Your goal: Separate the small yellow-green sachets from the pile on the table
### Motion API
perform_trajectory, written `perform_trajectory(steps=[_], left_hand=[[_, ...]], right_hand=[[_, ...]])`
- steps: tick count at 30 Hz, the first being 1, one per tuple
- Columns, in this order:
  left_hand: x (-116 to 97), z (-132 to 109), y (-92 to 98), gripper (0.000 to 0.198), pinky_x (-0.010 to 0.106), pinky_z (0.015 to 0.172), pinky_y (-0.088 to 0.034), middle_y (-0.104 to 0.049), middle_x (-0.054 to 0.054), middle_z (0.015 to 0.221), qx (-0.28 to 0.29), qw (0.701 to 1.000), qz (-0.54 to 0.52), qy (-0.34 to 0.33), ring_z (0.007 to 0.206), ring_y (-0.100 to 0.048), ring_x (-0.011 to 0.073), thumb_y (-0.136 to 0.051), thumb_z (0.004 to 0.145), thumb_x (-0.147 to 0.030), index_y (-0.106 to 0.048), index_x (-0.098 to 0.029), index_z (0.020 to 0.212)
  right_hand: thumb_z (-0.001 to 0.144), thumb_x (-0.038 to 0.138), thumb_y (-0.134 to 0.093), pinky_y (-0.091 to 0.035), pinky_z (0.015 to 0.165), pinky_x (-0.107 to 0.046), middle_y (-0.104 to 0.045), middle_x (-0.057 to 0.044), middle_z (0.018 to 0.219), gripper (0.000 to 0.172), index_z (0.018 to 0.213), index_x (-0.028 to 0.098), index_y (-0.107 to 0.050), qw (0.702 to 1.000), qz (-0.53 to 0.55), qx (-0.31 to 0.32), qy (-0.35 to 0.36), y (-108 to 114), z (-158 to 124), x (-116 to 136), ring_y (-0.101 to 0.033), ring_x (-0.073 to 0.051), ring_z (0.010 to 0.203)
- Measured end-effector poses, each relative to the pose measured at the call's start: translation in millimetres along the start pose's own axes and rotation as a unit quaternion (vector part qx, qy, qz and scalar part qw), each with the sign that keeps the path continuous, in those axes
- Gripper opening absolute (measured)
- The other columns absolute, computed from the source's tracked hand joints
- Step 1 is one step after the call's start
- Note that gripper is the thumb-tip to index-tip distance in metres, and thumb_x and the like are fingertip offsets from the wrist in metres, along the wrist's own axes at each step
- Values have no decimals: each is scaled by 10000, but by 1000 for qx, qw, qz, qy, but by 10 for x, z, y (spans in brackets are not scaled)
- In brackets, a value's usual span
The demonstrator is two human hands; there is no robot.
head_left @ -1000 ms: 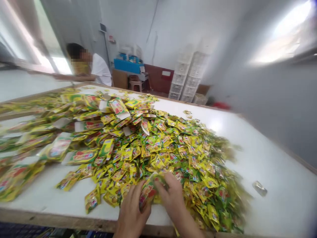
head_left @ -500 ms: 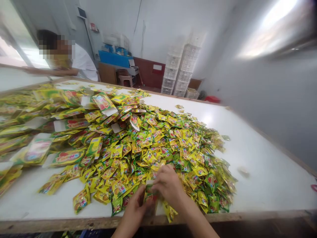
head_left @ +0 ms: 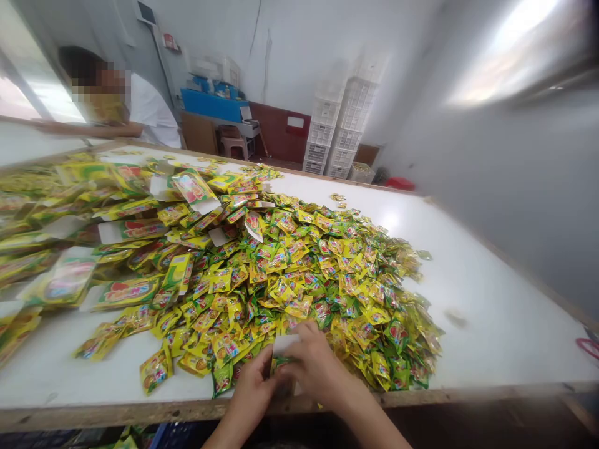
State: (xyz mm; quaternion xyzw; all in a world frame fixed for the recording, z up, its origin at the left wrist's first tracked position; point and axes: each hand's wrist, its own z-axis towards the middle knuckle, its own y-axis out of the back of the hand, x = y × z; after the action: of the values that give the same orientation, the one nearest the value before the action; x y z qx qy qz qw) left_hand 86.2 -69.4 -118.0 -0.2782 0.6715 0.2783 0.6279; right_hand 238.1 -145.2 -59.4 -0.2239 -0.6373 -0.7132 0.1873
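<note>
Near the table's front edge, my left hand (head_left: 255, 388) is wrapped round a small carton (head_left: 284, 343), whose white inner flap stands up between my hands. My right hand (head_left: 314, 363) is at the carton's open end, fingers closed and bent inward. A bit of green wrapper shows by its fingertips, but what they grip is hidden. Right beyond both hands spreads a large heap of small yellow and green packets (head_left: 327, 274). One loose packet (head_left: 156, 369) lies to the left of my left hand.
Many printed cartons with open flaps, one a yellow-green carton (head_left: 124, 292), are piled on the left of the white table (head_left: 486, 318). A person (head_left: 150, 112) in a white top sits at the far left. Stacked white crates (head_left: 346, 125) and a blue box (head_left: 213, 105) stand behind.
My right hand has come down and closer to the left hand at the carton's mouth. The white flap shows more now. A packet under my right wrist is mostly out of sight.
</note>
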Motion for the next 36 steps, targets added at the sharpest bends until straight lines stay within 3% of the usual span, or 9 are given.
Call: perform_trajectory(steps=[7,11,16,20,23,26,30,34,36], left_hand=[[35,-6,-24,481,391,1022,-445,-666,89,1267,2,1000,-6,3,1179,-589,295,-721,760,-298,-627,-194,1220],[3,11,-31,458,345,973,-472,-704,72,1200,3,999,-31,10,1126,-618,279,-720,725,-181,-659,-196,1179],[-45,43,-61,375,330,901,-499,-743,62,1081,-10,999,-28,14,1027,-653,272,-735,710,-183,-695,-183,1083],[-71,-3,-67,300,353,885,-508,-755,64,1027,-9,999,-2,33,979,-669,281,-721,751,-281,-717,-191,1037],[-54,-91,5,411,405,1040,-418,-704,69,1205,-3,998,4,55,1172,-591,307,-720,759,-348,-699,-229,1151],[-74,-161,113,397,422,1132,-308,-670,53,1275,-15,993,-42,114,1287,-503,293,-646,822,-438,-702,-263,1173],[-247,-152,157,311,392,1049,-391,-726,70,1121,6,978,-145,149,1145,-595,273,-652,831,-385,-744,-216,1074],[-419,-84,111,156,286,773,-482,-729,27,782,-10,978,-149,148,820,-649,211,-671,802,-315,-757,-185,800],[-436,-61,99,142,273,781,-481,-739,23,796,-23,979,-139,145,825,-655,200,-675,800,-304,-759,-191,814]], right_hand=[[775,239,-760,-386,890,-376,-583,-47,1137,183,946,239,-696,999,-23,-22,-1,71,-8,89,-447,-256,1106],[767,308,-763,-404,835,-381,-599,-60,1069,96,777,223,-720,998,-61,-9,-4,22,57,70,-471,-272,1050],[751,232,-765,-432,845,-360,-637,-42,1009,60,800,245,-733,995,74,-65,22,3,28,-5,-521,-247,1021],[842,287,-658,-496,690,-292,-669,-48,897,132,943,217,-707,925,312,-184,-116,-36,-110,-79,-617,-190,812],[801,437,-683,-428,438,-229,-603,2,619,266,845,175,-692,857,446,-142,-217,-140,-160,-124,-540,-131,485],[745,471,-730,-404,385,-207,-539,37,509,317,757,157,-690,832,496,-108,-224,-218,-129,-135,-479,-96,384],[747,424,-741,-413,371,-187,-560,31,559,271,840,168,-748,841,498,-94,-189,-213,-81,-108,-478,-80,390],[763,422,-735,-426,366,-191,-629,-16,771,251,903,221,-793,869,465,-100,-136,-170,-105,-70,-495,-66,414],[818,438,-684,-478,443,-209,-647,-24,709,246,875,230,-802,878,450,-108,-120,-149,-120,-54,-548,-100,479]])
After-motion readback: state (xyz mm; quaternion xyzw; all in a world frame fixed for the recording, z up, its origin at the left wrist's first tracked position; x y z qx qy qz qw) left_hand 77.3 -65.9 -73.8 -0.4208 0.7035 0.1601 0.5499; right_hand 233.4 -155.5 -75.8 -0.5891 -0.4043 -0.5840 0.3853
